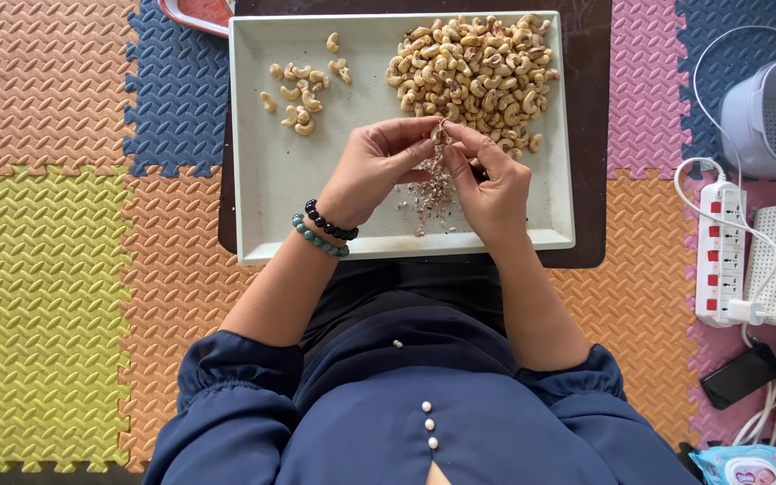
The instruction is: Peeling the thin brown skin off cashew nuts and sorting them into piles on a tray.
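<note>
Soft, even daylight is filling the scene, bright without glare. The hands are casting only faint shadows onto the pale tray (271, 180). Focus is holding sharp across the centre, while the foam mats (47, 269) are bending slightly toward the edges from wide-lens distortion.

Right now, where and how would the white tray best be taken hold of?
Judging by its shape, take the white tray by its raised rim on the two short sides, left and right: those edges are bare, while both hands and the unpeeled cashew pile occupy the middle.
</note>
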